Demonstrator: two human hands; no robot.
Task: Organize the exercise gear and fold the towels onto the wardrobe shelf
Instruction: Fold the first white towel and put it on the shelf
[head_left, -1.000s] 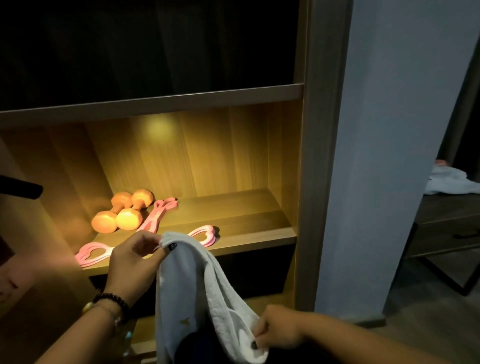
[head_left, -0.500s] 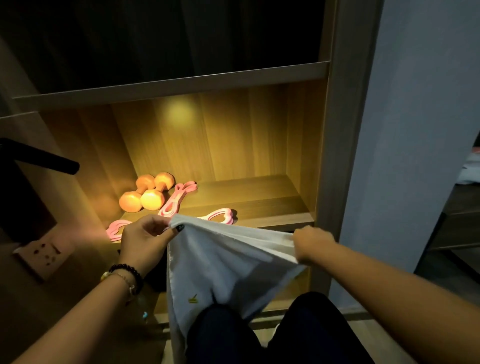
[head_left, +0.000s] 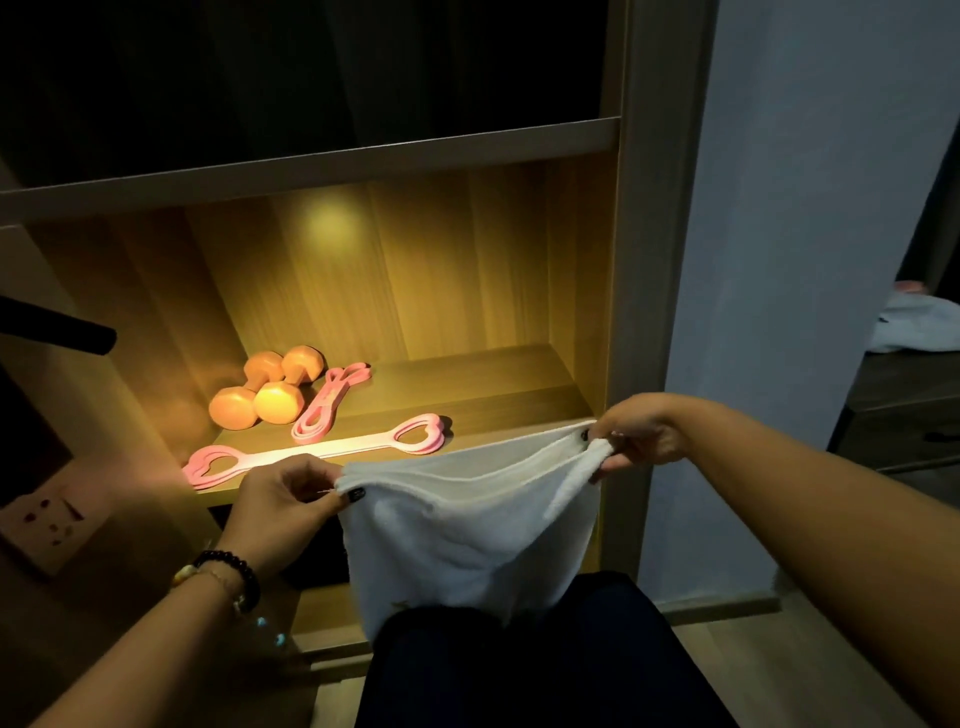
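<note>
A white towel (head_left: 467, 525) is pinched at its top corners, one by the left hand (head_left: 283, 499), the other bunched in the curled fingers of the right hand (head_left: 636, 436). Both arms are stretched forward, and the top edge is held taut just in front of the lit wardrobe shelf (head_left: 498, 395). The cloth is draped down over dark-clothed knees. On the shelf, two orange dumbbells (head_left: 265, 387) and pink resistance bands (head_left: 317, 449) are laid out.

wall socket (head_left: 49, 522) low left | black rod (head_left: 57, 331) left edge | grey wall (head_left: 789, 260) | possibly crumpled cloth (head_left: 919, 325) far right
</note>
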